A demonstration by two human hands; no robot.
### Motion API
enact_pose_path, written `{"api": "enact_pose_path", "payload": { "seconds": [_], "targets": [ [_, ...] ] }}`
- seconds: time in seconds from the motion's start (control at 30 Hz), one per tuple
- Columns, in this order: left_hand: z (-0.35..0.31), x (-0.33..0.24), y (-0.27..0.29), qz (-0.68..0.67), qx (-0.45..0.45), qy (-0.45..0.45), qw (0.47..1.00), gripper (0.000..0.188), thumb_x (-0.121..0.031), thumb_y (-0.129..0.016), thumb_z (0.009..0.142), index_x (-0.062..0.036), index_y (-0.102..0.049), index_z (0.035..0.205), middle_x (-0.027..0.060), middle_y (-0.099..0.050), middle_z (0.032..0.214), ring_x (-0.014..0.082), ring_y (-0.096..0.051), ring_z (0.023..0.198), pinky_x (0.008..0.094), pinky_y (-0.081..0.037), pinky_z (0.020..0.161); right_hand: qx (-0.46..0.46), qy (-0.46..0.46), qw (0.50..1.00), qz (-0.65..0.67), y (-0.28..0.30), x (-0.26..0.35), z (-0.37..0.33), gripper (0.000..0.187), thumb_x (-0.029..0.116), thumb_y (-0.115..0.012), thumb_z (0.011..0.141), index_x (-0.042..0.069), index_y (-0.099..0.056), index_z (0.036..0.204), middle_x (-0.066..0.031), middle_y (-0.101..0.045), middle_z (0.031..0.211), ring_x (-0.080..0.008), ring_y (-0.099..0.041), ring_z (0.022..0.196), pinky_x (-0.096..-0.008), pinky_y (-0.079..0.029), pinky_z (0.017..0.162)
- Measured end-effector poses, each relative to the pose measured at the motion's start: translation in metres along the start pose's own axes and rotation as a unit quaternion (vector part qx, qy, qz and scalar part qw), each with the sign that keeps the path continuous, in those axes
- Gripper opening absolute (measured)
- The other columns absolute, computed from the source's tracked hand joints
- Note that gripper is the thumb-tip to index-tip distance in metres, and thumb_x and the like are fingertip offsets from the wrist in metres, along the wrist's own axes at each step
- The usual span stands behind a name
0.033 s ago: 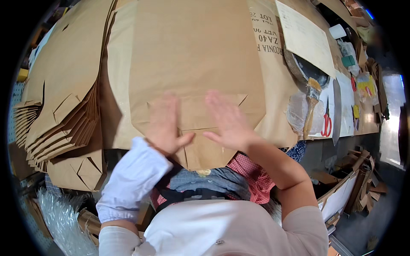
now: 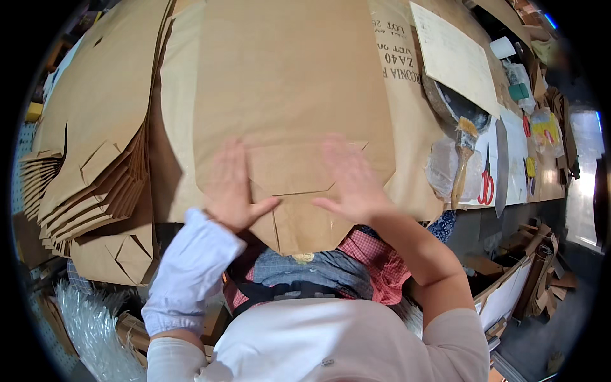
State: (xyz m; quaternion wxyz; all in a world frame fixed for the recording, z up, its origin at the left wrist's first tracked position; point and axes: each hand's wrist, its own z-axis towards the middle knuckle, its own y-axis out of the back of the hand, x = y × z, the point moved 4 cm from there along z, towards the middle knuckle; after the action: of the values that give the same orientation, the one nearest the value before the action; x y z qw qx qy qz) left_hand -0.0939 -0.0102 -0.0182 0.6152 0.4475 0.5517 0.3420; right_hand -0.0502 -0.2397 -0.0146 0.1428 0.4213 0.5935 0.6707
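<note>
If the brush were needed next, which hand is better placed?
Probably the right hand: it is nearer the brush, while the left hand is over the left side of the paper bag.

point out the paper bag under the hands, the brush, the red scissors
Paper bag [image 2: 293, 102]: head view, on its flat panel
Brush [image 2: 463, 159]: head view, on its handle
Red scissors [image 2: 487, 174]: head view, on the handles

Beyond the fingers of the right hand [image 2: 359, 191] and off to their right, bold dark capitals and numerals [image 2: 400, 58] run in several lines across the brown wrapping paper [image 2: 407, 149]. They stand upside down to the person, cut off on the side nearer those fingers by the folded paper bag [image 2: 293, 76]. Farther right, marks on the pale sheet [image 2: 455, 57] are too faint to read.
</note>
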Motion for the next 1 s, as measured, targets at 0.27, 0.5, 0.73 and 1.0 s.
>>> {"api": "enact_pose_path", "payload": {
  "seconds": [0.27,0.5,0.73,1.0],
  "targets": [
    [0.017,0.042,0.021,-0.325,0.035,-0.026,0.945,0.064,0.003,-0.047,0.080,0.0057,-0.029,0.142,0.0240,-0.040,0.142,0.0307,-0.034,0.136,0.0375,-0.022,0.114,-0.087,-0.082,0.951,0.283,0.033,-0.061,0.009,0.043,0.014,-0.065,0.084,0.005,-0.054,0.125,-0.0153,-0.052,0.127,-0.0292,-0.046,0.122,-0.0364,-0.037,0.103],
    [0.060,-0.017,0.030,-0.058,-0.244,0.003,0.968,0.045,-0.019,-0.079,0.073,0.0023,-0.061,0.108,0.0159,-0.066,0.090,0.0245,-0.065,0.083,0.0301,-0.051,0.074,-0.168,-0.073,0.938,0.296,0.020,-0.081,0.031,0.020,0.009,-0.061,0.085,0.001,-0.064,0.103,-0.0102,-0.061,0.094,-0.0223,-0.056,0.094,-0.0319,-0.045,0.082],
    [0.053,0.006,0.028,-0.322,-0.159,0.063,0.931,0.032,-0.004,-0.077,0.075,0.0048,-0.064,0.102,0.0047,-0.067,0.085,0.0099,-0.059,0.078,0.0239,-0.048,0.071,-0.285,-0.026,0.913,0.291,0.049,-0.027,0.015,0.019,0.012,-0.063,0.085,0.003,-0.065,0.101,-0.0093,-0.061,0.089,-0.0224,-0.059,0.084,-0.0320,-0.049,0.074],
    [0.056,0.015,0.038,-0.400,-0.006,0.000,0.917,0.032,-0.004,-0.043,0.083,0.0079,-0.064,0.105,0.0089,-0.067,0.086,0.0135,-0.060,0.081,0.0256,-0.048,0.075,-0.232,0.026,0.934,0.272,0.015,0.053,0.085,0.015,0.013,-0.066,0.079,0.001,-0.061,0.073,-0.0134,-0.062,0.072,-0.0270,-0.062,0.065,-0.0378,-0.049,0.058]
  ]
}}
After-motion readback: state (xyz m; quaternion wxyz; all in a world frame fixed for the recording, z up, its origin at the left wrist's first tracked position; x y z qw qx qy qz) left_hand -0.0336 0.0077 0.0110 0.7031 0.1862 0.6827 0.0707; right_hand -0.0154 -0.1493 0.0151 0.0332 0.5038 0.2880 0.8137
